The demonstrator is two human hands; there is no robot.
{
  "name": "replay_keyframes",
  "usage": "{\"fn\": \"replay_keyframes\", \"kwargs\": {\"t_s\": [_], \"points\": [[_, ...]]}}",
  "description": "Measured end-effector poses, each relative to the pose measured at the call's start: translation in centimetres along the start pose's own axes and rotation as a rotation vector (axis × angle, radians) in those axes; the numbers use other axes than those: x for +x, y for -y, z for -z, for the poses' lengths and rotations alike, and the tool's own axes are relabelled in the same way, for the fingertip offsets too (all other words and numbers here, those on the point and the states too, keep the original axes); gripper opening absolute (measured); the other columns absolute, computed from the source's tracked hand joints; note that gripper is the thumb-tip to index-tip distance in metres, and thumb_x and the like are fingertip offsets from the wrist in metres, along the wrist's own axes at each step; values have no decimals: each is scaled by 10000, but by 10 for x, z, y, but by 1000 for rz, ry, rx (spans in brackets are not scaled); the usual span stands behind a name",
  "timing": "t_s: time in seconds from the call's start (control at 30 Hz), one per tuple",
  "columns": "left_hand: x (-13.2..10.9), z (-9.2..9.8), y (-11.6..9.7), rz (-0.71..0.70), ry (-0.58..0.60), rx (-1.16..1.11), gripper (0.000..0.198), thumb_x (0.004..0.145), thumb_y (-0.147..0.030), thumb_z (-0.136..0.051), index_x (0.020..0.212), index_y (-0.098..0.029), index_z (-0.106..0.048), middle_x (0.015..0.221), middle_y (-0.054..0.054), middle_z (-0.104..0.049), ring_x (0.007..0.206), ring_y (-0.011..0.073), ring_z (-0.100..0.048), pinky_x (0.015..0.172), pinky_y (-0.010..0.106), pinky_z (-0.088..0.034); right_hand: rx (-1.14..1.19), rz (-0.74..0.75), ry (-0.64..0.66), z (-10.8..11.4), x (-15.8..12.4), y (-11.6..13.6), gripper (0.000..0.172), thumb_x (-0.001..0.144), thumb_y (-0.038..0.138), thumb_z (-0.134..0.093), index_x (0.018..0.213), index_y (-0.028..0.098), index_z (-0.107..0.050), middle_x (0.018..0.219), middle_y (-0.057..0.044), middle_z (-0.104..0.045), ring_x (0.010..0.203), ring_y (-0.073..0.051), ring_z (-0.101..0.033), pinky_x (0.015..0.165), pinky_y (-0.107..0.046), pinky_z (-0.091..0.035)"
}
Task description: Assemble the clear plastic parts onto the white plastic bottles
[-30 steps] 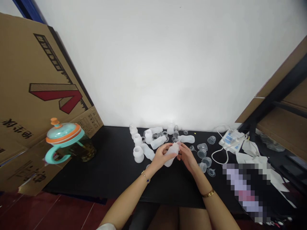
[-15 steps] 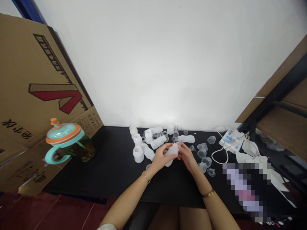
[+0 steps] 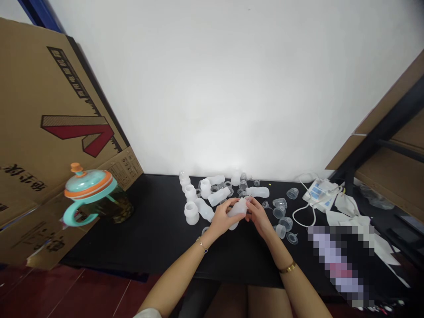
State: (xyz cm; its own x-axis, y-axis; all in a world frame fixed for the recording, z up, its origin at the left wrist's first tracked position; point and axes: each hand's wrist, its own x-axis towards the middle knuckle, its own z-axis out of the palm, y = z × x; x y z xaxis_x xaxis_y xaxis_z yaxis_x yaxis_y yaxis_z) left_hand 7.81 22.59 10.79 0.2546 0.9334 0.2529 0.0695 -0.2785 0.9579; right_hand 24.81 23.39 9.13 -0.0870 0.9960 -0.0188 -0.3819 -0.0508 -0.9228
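My left hand [image 3: 227,216] is wrapped round a frosted white bottle [image 3: 237,208], which is tilted with its neck up and to the right. At that neck, my right hand [image 3: 257,215] has its fingers closed around a small clear piece [image 3: 247,199], mostly hidden by the fingertips. Left of my hands lie more frosted bottles [image 3: 218,196], and one bottle [image 3: 257,191] rests on its side behind my right hand. White wide-necked bottles [image 3: 191,213] stand in a row at the left. Clear cups [image 3: 278,213] and a clear funnel-shaped part [image 3: 292,238] are on the right.
A lidded turquoise and orange jug [image 3: 96,194] stands at the left beside a large cardboard box [image 3: 39,97]. At the right are a white device with a cable [image 3: 319,194], papers [image 3: 351,212] and a blurred-out patch. A white wall closes off the black table's [image 3: 149,247] back.
Very little differs. Both hands stay at the bottle, and its neck shows slightly more clearly between my fingers. The whole view has shifted slightly.
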Motion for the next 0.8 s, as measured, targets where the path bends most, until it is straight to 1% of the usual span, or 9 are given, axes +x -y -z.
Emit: {"fn": "replay_keyframes", "kwargs": {"t_s": [0.17, 0.33, 0.6, 0.8], "points": [[3, 0, 5, 62, 28, -196, 553, 729, -396, -808, 1202, -170, -630, 1165, 115, -694, 1023, 262, -667, 913, 385, -522, 50, -34, 32, 0, -1, 2, 380, 754, 480, -776, 1015, 226, -666, 786, -11, -613, 602, -128, -529, 439, -218, -371], [7, 1, 8, 112, 24, -298, 567, 702, -413, -825, 1175, -168, -633, 1151, 119, -703, 1077, 282, -655, 947, 400, -506, 97, -58, 50, 0, -2, 5, 408, 761, 465, -760, 1076, 215, -693, 807, -29, -633, 607, -139, -529, 455, -241, -366], [7, 0, 7, 103, 30, -319, 569, 684, -402, -836, 1168, -178, -638, 1124, 110, -707, 1041, 271, -662, 940, 396, -500, 67, -37, 42, 0, -2, 6, 365, 750, 448, -770, 1026, 221, -693, 761, -18, -616, 592, -135, -525, 455, -237, -366], [4, 1, 4, 49, 20, -236, 550, 717, -392, -814, 1188, -181, -625, 1099, 96, -710, 988, 245, -669, 901, 369, -509, 43, -23, 35, 1, -1, 4, 366, 750, 444, -779, 1020, 212, -693, 756, -14, -603, 582, -118, -502, 448, -221, -367]]}}
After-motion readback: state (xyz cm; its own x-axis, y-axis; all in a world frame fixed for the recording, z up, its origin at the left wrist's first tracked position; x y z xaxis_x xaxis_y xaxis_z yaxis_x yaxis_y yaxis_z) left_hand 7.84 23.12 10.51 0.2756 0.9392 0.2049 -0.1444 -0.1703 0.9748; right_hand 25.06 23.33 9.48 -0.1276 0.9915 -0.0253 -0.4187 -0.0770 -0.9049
